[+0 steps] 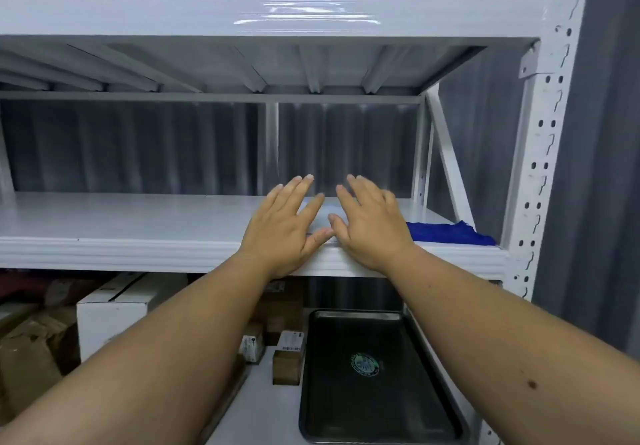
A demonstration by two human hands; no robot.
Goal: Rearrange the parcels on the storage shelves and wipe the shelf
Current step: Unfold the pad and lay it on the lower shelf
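Left hand [289,226] at frame centre: fingers straight and spread, palm down over the front part of the middle shelf [138,222], holding nothing. Right hand [369,226] just beside it to the right: fingers likewise straight and spread, palm down, holding nothing. Thumb tips of the two hands touching or nearly touching at the shelf's front edge; contact between palms and shelf surface cannot be told. Pale patch visible on the shelf between the spread fingers; nature unclear. Blue cloth [450,233] lying crumpled on the same shelf, right of the right hand, near the upright post [540,167] at the right of the frame. Upper shelf [242,16] spanning the top of the frame, with glare on its front beam. Grey corrugated wall [138,146] behind the rack. Below the middle shelf, on the bottom level: black tray [374,410] at lower centre-right, lying flat, with a round green logo on its floor. Small brown parcel [287,358] upright just left of the tray, with a white label on top. Second small parcel [252,342] just left of that one. White box [114,316] further left, partly covered by the left forearm. Brown cardboard [31,347] at the lower left edge, blurred.
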